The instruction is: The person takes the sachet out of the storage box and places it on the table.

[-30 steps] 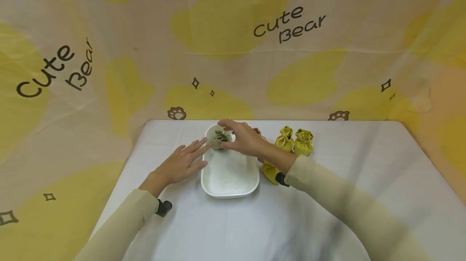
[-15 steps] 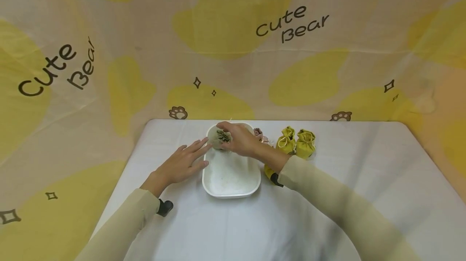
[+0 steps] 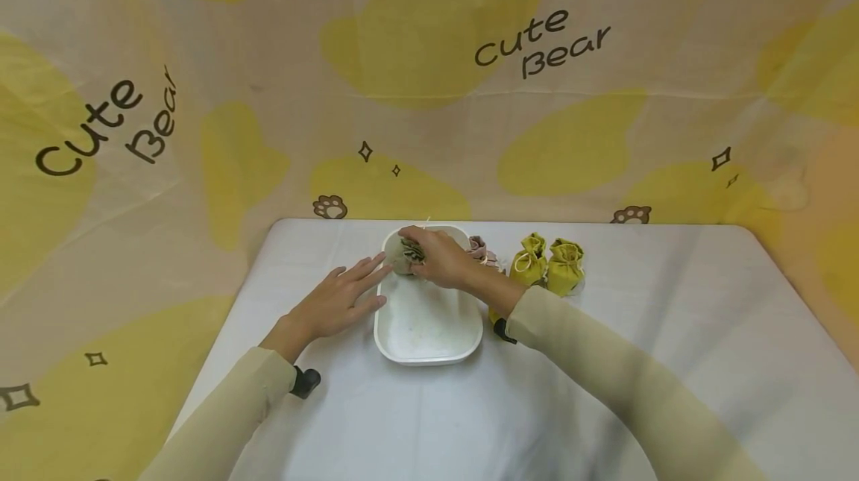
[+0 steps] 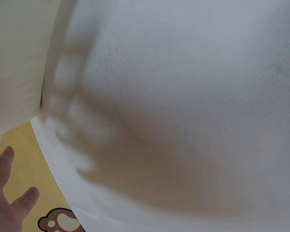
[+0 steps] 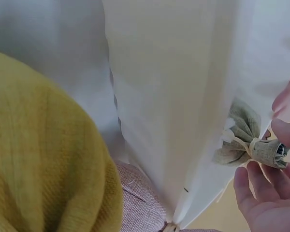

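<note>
A grey-green drawstring pouch stands at the far left end of a white tray. My right hand reaches over the tray and holds the pouch's gathered neck between thumb and fingers. In the right wrist view, the thumb is above the tied neck of the grey-green pouch and the fingers are below it. My left hand lies with fingers spread at the tray's left rim, its fingertips at the edge close to the pouch.
Two yellow pouches stand right of the tray, with another yellow pouch mostly hidden under the right wrist. Behind that wrist is a pink pouch. A white cloth covers the table, and a printed curtain hangs behind it.
The right hand's thumb and fingers have drawn in around the pouch's neck, and its forearm has shifted slightly left. The left hand stays in place at the tray's rim.
</note>
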Tool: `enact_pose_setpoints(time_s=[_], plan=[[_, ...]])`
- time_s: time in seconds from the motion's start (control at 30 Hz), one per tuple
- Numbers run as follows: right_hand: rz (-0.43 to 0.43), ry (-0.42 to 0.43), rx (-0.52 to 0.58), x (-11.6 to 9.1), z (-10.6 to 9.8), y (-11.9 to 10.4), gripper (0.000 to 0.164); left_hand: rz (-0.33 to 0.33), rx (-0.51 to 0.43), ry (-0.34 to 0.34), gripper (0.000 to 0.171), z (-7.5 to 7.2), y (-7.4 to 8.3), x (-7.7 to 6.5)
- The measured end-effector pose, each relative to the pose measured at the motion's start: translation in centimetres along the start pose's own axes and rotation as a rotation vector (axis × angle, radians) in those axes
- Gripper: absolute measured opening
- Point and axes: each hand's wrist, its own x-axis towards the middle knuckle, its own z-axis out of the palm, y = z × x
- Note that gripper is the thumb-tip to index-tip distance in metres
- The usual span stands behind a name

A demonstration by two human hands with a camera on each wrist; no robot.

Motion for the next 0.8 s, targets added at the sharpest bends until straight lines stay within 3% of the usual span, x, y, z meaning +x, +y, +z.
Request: enact_pose_setpoints(time_s=[0.3,0.8], plan=[[0.026,-0.008,-0.014,0.31,0.10,0.32,0.061,-0.002,-0.001,0.001,0.065,0.01,-0.02,0.05],[0.046,0.060,0.005,0.08,0.03,0.48,0.047,0.003,-0.001,0.008,0.065,0.07,-0.08,0.01]])
